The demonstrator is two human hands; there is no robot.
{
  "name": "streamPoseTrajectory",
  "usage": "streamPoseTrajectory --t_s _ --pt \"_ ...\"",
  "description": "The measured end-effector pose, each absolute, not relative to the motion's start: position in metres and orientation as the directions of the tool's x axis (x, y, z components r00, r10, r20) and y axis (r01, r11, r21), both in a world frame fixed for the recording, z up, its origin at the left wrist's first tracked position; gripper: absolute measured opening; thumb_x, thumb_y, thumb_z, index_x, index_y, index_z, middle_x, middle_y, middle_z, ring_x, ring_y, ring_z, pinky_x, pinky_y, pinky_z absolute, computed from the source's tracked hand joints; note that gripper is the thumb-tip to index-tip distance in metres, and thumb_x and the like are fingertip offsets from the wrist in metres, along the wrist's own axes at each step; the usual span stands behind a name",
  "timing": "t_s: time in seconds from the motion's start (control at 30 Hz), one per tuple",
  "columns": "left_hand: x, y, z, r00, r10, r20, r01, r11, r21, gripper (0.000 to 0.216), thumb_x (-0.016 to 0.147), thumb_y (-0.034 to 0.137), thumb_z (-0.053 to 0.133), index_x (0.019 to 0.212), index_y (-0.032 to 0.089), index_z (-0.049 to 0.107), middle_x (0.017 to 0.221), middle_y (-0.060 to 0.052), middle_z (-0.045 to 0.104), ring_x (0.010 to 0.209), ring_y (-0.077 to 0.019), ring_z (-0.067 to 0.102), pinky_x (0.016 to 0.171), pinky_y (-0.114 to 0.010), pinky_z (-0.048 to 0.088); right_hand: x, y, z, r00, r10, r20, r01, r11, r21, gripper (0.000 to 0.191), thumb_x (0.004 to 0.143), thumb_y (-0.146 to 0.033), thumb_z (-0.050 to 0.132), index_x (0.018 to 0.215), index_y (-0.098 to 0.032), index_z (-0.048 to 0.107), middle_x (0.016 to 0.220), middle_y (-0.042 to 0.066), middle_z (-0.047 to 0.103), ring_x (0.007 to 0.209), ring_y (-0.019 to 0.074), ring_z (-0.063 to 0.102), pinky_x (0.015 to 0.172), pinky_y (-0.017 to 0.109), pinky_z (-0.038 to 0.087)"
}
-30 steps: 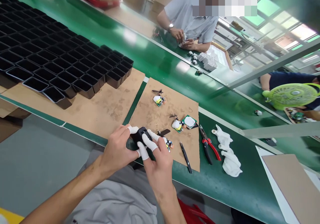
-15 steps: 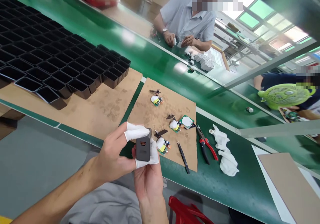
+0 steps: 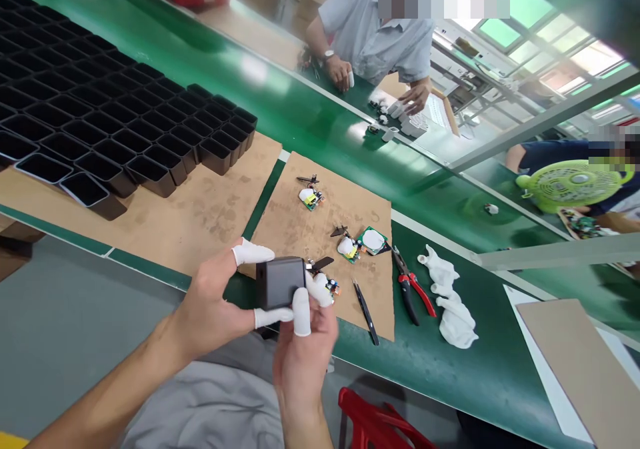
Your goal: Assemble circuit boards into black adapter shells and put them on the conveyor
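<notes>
On the near side of the green bench (image 3: 425, 362), your left hand (image 3: 213, 305) and right hand (image 3: 310, 345) pinch the black case (image 3: 284, 282), which could drop if the white finger covers (image 3: 301, 312) slip.

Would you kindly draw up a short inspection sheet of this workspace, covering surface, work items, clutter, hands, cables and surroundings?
Surface: green bench, partly covered by brown cardboard sheets with dark marks.
Work items: one black case held up; circuit boards on the right-hand sheet; rows of open black housings at left.
Clutter: black tweezers, red-and-black pliers, crumpled white material.
Hands: left hand and right hand both grip the black case, white covers on several fingers.
Cables: nothing seen on this bench; fine wiring on the boards is too small to tell.
Surroundings: co-worker opposite, green fan at right.
</notes>
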State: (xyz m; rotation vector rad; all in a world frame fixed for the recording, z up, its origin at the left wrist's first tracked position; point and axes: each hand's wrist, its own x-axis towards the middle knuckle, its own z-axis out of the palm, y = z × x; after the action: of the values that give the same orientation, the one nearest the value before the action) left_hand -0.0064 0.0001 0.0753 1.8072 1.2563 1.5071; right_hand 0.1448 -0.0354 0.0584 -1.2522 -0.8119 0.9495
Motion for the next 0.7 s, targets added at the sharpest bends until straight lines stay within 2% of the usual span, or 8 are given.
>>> streamPoseTrajectory --t_s 0.03,0.1,0.17,0.23,0.37,0.47,0.57,0.7 --pt "-0.011 0.001 0.071 0.016 0.877 0.481 0.373 -0.451 0.811 0.054 0.085 0.034 0.1 0.128 0.023 0.069 0.114 -0.006 0.08 0.103 -0.0244 0.079 0.094 -0.035 0.066 0.15 -0.033 0.058 0.398 0.893 0.207 0.082 0.19 -0.978 0.021 0.101 -0.033 0.087 0.121 -0.026 0.087 0.115 0.008 0.089 0.1 0.0219 0.086 0.089 0.034 0.074" --pt "-0.016 0.003 0.062 0.082 0.889 0.45 0.432 -0.439 0.788 0.049 0.089 0.028 0.094 0.132 0.023 0.069 0.12 -0.009 0.079 0.115 -0.029 0.078 0.1 -0.04 0.066 0.159 -0.027 0.058 0.21 0.824 0.527 0.465 0.39 -0.795 0.032 0.101 -0.017 0.084 0.13 -0.029 0.086 0.122 0.01 0.087 0.109 0.024 0.086 0.097 0.037 0.073" --pt "-0.017 0.005 0.053 0.13 0.887 0.443 0.485 -0.447 0.752 0.045 0.094 0.019 0.084 0.136 0.023 0.068 0.126 -0.011 0.079 0.128 -0.0332 0.075 0.108 -0.046 0.064 0.165 -0.021 0.058 -0.005 0.793 0.609 0.651 0.465 -0.6 0.043 0.104 -0.01 0.076 0.141 -0.03 0.081 0.127 0.013 0.083 0.119 0.0262 0.083 0.102 0.039 0.072" --pt "-0.015 0.007 0.045 0.165 0.888 0.43 0.528 -0.448 0.722 0.043 0.096 0.013 0.074 0.138 0.021 0.067 0.13 -0.013 0.079 0.133 -0.0358 0.073 0.112 -0.052 0.064 0.167 -0.016 0.057 -0.075 0.801 0.594 0.704 0.465 -0.537 0.045 0.107 -0.009 0.07 0.147 -0.029 0.078 0.127 0.014 0.081 0.123 0.0264 0.082 0.101 0.038 0.072" --pt "-0.01 0.007 0.041 0.178 0.911 0.372 0.549 -0.406 0.731 0.05 0.095 0.011 0.069 0.144 0.017 0.064 0.137 -0.017 0.078 0.133 -0.0387 0.074 0.113 -0.056 0.065 0.166 -0.012 0.059 -0.067 0.81 0.582 0.703 0.452 -0.548 0.039 0.109 -0.009 0.067 0.143 -0.025 0.079 0.129 0.015 0.079 0.126 0.0268 0.081 0.103 0.041 0.071" --pt "-0.008 0.009 0.048 0.182 0.927 0.328 0.478 -0.375 0.794 0.053 0.097 0.012 0.069 0.149 0.019 0.063 0.138 -0.014 0.079 0.13 -0.0338 0.077 0.11 -0.049 0.067 0.167 -0.012 0.061 -0.099 0.81 0.578 0.704 0.468 -0.534 0.039 0.109 -0.007 0.067 0.142 -0.023 0.079 0.132 0.016 0.082 0.128 0.0271 0.082 0.106 0.041 0.071" --pt "-0.005 0.01 0.056 0.194 0.938 0.287 0.395 -0.343 0.852 0.049 0.097 0.01 0.068 0.144 0.024 0.066 0.131 -0.008 0.082 0.118 -0.0265 0.081 0.102 -0.039 0.07 0.173 -0.012 0.061 -0.136 0.805 0.578 0.711 0.486 -0.509 0.046 0.108 -0.005 0.067 0.148 -0.024 0.076 0.137 0.016 0.083 0.13 0.0277 0.082 0.107 0.04 0.071" --pt "-0.004 0.01 0.053 0.157 0.953 0.259 0.382 -0.301 0.874 0.051 0.096 0.012 0.069 0.146 0.024 0.067 0.136 -0.009 0.083 0.123 -0.0277 0.082 0.105 -0.04 0.07 0.184 -0.011 0.058 -0.237 0.8 0.551 0.706 0.531 -0.468 0.061 0.108 -0.003 0.065 0.162 -0.03 0.066 0.147 0.015 0.08 0.137 0.0305 0.079 0.111 0.043 0.07"
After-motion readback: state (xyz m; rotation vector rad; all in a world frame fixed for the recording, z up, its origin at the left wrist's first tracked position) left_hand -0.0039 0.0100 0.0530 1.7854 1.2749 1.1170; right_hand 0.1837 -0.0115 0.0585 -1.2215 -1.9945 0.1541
